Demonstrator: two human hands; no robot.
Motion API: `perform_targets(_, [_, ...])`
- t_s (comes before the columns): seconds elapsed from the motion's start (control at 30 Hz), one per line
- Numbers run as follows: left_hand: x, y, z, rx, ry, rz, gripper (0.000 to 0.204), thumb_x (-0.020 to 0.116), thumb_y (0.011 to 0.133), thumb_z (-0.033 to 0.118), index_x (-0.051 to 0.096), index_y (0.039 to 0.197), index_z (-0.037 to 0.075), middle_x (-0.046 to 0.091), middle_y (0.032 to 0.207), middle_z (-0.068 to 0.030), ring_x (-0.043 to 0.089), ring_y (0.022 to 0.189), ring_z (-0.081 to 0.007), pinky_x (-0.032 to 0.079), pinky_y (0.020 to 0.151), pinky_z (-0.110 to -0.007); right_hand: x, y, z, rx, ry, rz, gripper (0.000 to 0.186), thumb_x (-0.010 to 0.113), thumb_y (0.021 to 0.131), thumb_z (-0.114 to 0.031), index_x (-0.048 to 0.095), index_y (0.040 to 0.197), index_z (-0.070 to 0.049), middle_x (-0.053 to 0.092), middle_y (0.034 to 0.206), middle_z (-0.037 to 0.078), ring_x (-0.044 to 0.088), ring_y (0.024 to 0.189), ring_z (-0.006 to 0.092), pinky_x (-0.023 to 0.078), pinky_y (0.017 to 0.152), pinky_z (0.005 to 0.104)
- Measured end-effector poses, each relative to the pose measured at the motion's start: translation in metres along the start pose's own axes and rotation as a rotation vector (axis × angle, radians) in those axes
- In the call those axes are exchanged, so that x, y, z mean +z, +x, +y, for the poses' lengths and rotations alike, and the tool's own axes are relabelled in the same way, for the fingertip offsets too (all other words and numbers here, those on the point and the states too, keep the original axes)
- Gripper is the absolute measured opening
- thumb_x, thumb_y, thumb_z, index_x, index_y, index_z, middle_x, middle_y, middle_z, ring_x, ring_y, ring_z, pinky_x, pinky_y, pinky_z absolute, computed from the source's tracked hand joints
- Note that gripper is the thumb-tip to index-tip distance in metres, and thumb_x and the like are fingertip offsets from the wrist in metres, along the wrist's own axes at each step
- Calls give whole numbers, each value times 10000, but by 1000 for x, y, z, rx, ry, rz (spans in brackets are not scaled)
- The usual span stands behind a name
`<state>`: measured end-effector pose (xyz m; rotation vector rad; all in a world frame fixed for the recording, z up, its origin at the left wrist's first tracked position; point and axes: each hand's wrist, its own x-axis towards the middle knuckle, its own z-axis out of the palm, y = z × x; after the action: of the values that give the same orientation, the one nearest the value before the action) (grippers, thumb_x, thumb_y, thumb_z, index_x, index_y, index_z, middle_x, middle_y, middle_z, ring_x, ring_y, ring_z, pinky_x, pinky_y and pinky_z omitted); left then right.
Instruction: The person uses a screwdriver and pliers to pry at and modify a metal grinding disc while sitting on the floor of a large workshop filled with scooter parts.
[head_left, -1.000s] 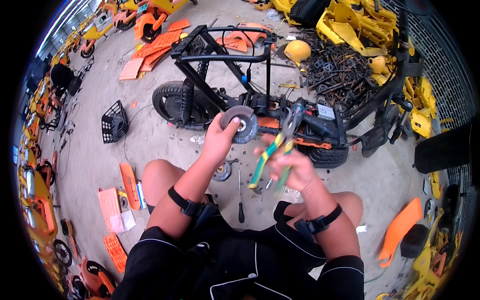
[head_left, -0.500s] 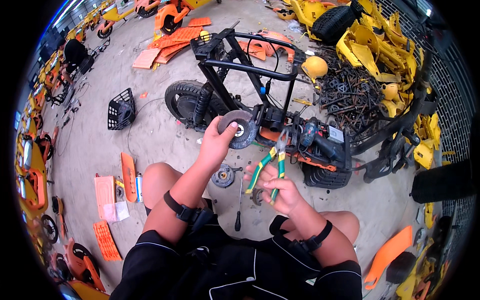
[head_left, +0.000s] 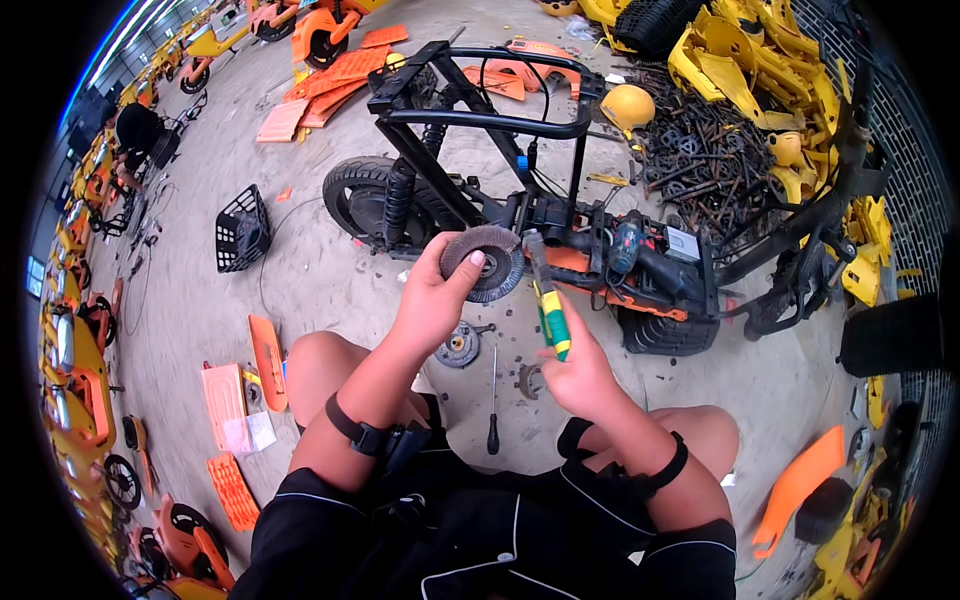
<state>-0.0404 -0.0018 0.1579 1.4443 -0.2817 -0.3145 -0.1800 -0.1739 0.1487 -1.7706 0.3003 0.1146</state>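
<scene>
My left hand (head_left: pixel 432 285) grips a round grey flap disc (head_left: pixel 506 264), thumb pressed over its middle and its face turned up. In my right hand (head_left: pixel 580 372) is a pair of pliers (head_left: pixel 553 318) with green and yellow handles. The handles are close together, and the jaws point up beside the disc's right edge; whether they touch it I cannot tell. Just beyond both hands stands a black scooter frame (head_left: pixel 540 128) with a rear wheel (head_left: pixel 365 200). A cordless power tool (head_left: pixel 640 255) rests on the frame's low part.
On the floor between my knees lie a screwdriver (head_left: pixel 493 420), a round brake plate (head_left: pixel 460 345) and a curved brake shoe (head_left: pixel 530 381). A black basket (head_left: pixel 243 230) sits left. Dark metal parts (head_left: pixel 705 160) and yellow panels (head_left: pixel 735 75) are heaped at the far right.
My right hand has closed round the pliers, whose spread handles have come together. The pliers have turned more upright, with their jaws now beside the disc. My left hand still holds the disc.
</scene>
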Motion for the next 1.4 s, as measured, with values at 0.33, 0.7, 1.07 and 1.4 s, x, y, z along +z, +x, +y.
perform_targets(0.33, [10, -10, -2, 38, -170, -35, 258, 610, 1024, 200, 546, 1243, 79, 660, 1089, -11, 610, 965, -86, 483, 780, -243, -1, -3, -8, -488, -762, 408, 913, 590, 680, 141, 222, 1513, 78, 351, 1442, 305, 366, 1335, 497, 321, 1133, 522])
perform_targets(0.7, [13, -12, -9, 121, -112, -11, 240, 602, 1027, 169, 545, 1228, 51, 655, 1114, -24, 600, 1012, -89, 483, 914, -258, -9, -3, -13, -502, -871, 351, 945, 625, 663, 108, 287, 1541, 20, 448, 1313, 262, 477, 1158, 455, 380, 1037, 533])
perform_targets(1.07, [23, -12, 10, 138, -114, 76, 286, 710, 910, 3, 576, 1163, 1, 698, 1081, -67, 651, 974, -117, 531, 883, -269, -14, 8, -3, -555, -625, 204, 951, 611, 702, 79, 205, 1556, -20, 450, 1316, 255, 486, 1197, 465, 424, 1024, 472])
perform_targets(1.4, [38, -4, 2, 161, -135, 252, 241, 728, 867, -45, 605, 1072, -10, 711, 989, -69, 658, 896, -116, 534, 822, -259, -7, 17, -3, -495, -617, 251, 870, 632, 739, 60, 270, 1527, -19, 500, 1242, 239, 529, 1149, 454, 470, 965, 481])
